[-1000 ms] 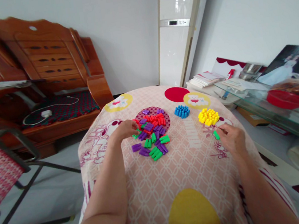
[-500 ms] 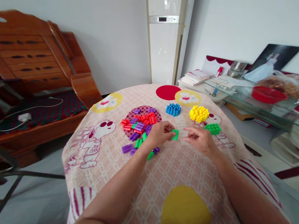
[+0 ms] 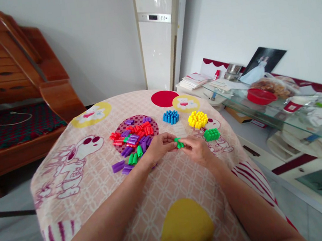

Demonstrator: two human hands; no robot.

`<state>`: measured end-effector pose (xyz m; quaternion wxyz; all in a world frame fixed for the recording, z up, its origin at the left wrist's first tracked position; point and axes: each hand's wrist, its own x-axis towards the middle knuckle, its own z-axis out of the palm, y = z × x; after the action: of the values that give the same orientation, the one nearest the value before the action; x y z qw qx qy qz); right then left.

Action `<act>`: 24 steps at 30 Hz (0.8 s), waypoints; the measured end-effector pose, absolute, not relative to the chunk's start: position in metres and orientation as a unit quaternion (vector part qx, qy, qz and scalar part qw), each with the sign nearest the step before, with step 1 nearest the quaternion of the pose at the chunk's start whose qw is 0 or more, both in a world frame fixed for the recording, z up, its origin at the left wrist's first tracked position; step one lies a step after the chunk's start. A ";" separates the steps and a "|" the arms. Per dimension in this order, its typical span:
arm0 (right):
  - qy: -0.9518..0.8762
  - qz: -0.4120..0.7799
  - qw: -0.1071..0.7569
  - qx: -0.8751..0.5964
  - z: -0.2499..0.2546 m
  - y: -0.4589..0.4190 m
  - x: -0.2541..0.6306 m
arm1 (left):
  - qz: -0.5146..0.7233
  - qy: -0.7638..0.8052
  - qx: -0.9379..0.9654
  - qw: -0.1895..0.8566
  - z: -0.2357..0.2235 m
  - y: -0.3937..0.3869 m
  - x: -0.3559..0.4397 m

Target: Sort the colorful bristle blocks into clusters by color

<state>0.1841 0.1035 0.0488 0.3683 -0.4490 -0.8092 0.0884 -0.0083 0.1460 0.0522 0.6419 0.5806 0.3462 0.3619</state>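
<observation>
Between my hands is a small green plastic toy block (image 3: pixel 178 142), held just over the tablecloth. Its left side is pinched by the fingers of my left hand (image 3: pixel 162 147). The thumb and fingers of my right hand (image 3: pixel 196 148) close on its other side, hiding part of it. Left of my left hand lies a loose pile of red blocks (image 3: pixel 148 129), purple blocks (image 3: pixel 119 166) and green blocks (image 3: pixel 132 158). Beyond my right hand stand grouped clusters: blue blocks (image 3: pixel 171 117), yellow blocks (image 3: pixel 198 119) and green blocks (image 3: pixel 212 134).
A patterned cloth (image 3: pixel 123 216) covers the round table. To the right is a glass shelf (image 3: pixel 282 120) with a red bowl (image 3: pixel 261 96), papers (image 3: pixel 193 80) and a photo. A wooden bench (image 3: pixel 53 91) stands at the left, a tall white cabinet-like unit (image 3: pixel 156 54) behind.
My right hand has moved left and closed on the green block, which my left hand was holding alone. The view has turned right, so everything sits further left.
</observation>
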 end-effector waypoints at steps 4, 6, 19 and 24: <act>-0.766 0.064 0.403 -0.497 0.058 0.111 0.205 | 0.367 0.341 0.579 0.644 0.052 0.146 -0.009; -0.723 0.019 0.420 -0.548 0.064 0.119 0.229 | 0.375 0.337 0.587 0.634 0.053 0.147 -0.009; -0.695 -0.097 0.217 -0.678 0.057 0.162 0.307 | 0.344 0.552 0.732 0.203 0.075 0.173 -0.075; -0.719 -0.083 0.183 -0.666 0.051 0.165 0.311 | 0.286 0.623 0.723 0.090 0.083 0.178 -0.105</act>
<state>0.3112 0.1649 0.0506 0.1826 -0.6658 -0.7186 -0.0834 -0.1048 0.1776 0.0826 0.0904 0.7226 0.6228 0.2860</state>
